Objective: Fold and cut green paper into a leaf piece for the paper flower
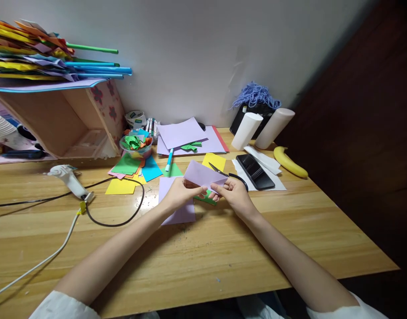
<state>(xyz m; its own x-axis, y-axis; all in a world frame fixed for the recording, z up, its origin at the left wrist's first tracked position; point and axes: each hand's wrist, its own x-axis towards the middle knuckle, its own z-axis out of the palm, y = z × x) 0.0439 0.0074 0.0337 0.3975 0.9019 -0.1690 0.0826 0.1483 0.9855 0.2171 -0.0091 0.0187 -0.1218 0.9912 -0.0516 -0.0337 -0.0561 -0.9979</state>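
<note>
Between my two hands a sheet of light purple paper [201, 173] is held up above the table, with a fold or bent edge along its lower right side. My left hand [181, 193] pinches its lower left edge, thumb pointing inward. The fingers of my right hand [236, 195] are closed on its right end. Underneath lies another light purple sheet [178, 215], partly covered by my left hand. Scissors [238, 178] with black handles rest just behind my right hand, blades over a yellow paper square [214, 162]. Some green paper [206, 198] shows below the held sheet.
A glue gun [68, 179] with looping cables lies left, near coloured paper squares [126, 164] and a tub of scraps [136, 146]. A blue marker [169, 160] lies by stacked purple sheets [183, 133]. Rightward are a phone [256, 172], paper rolls [246, 130] and a banana [290, 163].
</note>
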